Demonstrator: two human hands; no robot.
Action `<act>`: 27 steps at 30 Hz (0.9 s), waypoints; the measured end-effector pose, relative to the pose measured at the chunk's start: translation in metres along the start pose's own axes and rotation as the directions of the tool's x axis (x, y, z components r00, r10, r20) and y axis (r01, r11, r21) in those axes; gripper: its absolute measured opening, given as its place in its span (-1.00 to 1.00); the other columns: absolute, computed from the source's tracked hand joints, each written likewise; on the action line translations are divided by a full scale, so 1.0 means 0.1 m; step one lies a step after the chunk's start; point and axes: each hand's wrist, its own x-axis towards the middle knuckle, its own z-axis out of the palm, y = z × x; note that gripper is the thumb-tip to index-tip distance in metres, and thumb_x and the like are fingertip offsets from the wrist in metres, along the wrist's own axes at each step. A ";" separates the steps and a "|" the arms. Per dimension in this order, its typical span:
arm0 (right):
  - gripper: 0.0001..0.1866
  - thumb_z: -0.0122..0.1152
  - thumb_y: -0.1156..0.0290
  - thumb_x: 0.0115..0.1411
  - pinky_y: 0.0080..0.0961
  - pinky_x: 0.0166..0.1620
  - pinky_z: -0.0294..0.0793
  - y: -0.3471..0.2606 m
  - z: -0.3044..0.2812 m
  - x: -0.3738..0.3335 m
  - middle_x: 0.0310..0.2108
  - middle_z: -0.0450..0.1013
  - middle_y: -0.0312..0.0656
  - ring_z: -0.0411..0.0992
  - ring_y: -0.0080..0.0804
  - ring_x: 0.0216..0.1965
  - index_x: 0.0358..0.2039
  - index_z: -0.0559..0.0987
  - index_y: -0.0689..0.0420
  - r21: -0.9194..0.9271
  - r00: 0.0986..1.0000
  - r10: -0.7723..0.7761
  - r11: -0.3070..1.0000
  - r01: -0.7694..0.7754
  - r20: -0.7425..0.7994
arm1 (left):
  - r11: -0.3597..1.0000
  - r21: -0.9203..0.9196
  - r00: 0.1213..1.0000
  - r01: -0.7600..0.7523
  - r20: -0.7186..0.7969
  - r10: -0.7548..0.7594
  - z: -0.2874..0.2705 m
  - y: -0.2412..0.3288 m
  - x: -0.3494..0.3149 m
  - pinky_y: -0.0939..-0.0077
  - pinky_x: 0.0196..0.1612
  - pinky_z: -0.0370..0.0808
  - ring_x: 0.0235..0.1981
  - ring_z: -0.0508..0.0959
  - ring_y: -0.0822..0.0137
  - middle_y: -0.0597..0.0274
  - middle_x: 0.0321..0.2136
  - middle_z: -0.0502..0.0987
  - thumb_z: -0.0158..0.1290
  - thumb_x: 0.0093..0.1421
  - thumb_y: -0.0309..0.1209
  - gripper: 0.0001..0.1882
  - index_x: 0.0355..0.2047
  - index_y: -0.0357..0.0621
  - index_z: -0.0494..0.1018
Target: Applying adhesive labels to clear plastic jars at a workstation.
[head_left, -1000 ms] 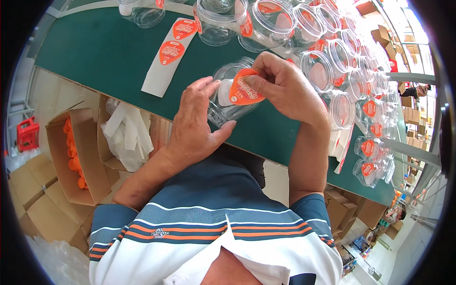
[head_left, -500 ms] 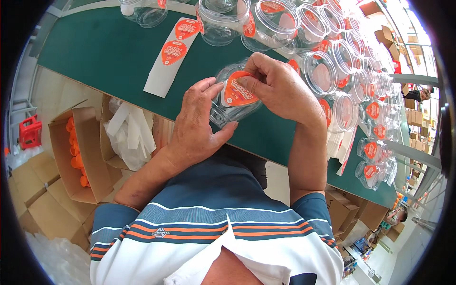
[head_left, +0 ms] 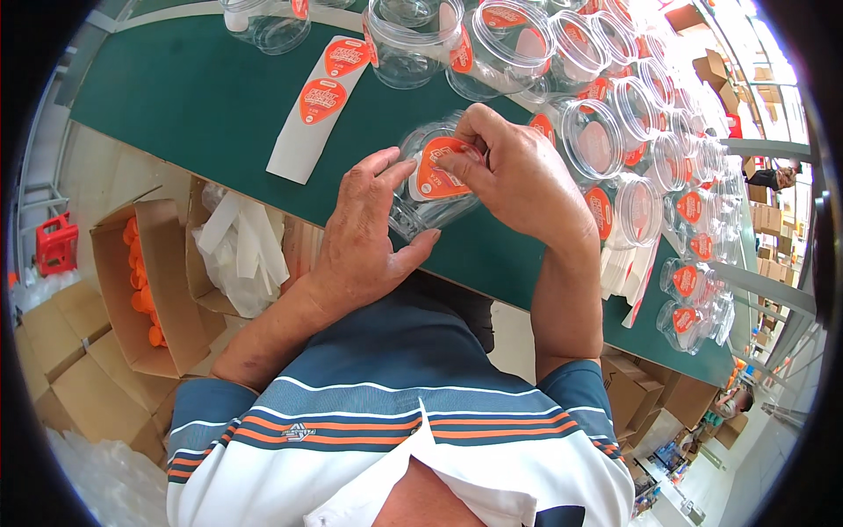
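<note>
Label, orange with a white rim, lies against a clear jar, and from the head view, the only one here, I see both hands working around it. The jar rests on its side on the green desk, close to the near edge, between the two hands. The left hand is at its left: the fingers are spread, their tips just beside the label's left edge, with the thumb apart from them near the jar's lower end. The right hand comes over from the other side, its fingers bunched and its thumb tip on the label's upper part; I can't tell whether they pinch the edge or only press, as the knuckles hide it. So the label sits under the right thumb and just right of the left fingertips. Beyond, up the desk, a white backing strip carries two more labels at its far end. Clear jars with similar labels crowd the desk's right side, near a stack of white strips.
</note>
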 end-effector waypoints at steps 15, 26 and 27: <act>-0.69 0.41 0.28 0.40 -0.16 -0.22 0.63 0.16 0.35 -0.11 -0.23 0.67 -0.07 0.67 -0.01 -0.29 -0.01 0.55 0.15 -0.223 0.900 -0.015 0.971 -0.091 -0.435 | 0.826 0.478 0.951 -0.300 0.217 0.220 0.00 0.11 0.14 -0.02 0.48 0.37 0.54 0.32 -0.19 -0.17 0.58 0.23 0.36 0.23 -0.21 -0.11 0.53 -0.19 0.33; -0.86 0.27 0.50 0.43 -0.35 -0.29 0.50 0.22 0.38 -0.28 -0.37 0.64 -0.20 0.52 -0.29 -0.42 -0.03 0.62 0.19 0.187 0.930 0.090 0.982 -0.024 -0.355 | 0.989 -0.049 0.958 0.141 0.260 -0.124 -0.15 -0.09 0.50 0.08 0.34 0.51 0.38 0.49 -0.25 -0.28 0.47 0.37 0.41 0.29 -0.03 0.01 0.57 -0.30 0.24; -0.86 0.26 0.51 0.43 -0.39 -0.30 0.49 0.22 0.36 -0.30 -0.37 0.63 -0.22 0.50 -0.32 -0.43 -0.03 0.62 0.19 0.261 0.950 0.093 0.965 -0.013 -0.298 | 0.943 -0.206 0.924 0.261 0.336 -0.182 -0.25 -0.17 0.50 0.10 0.34 0.51 0.36 0.51 -0.24 -0.30 0.45 0.39 0.43 0.29 -0.03 0.03 0.58 -0.29 0.23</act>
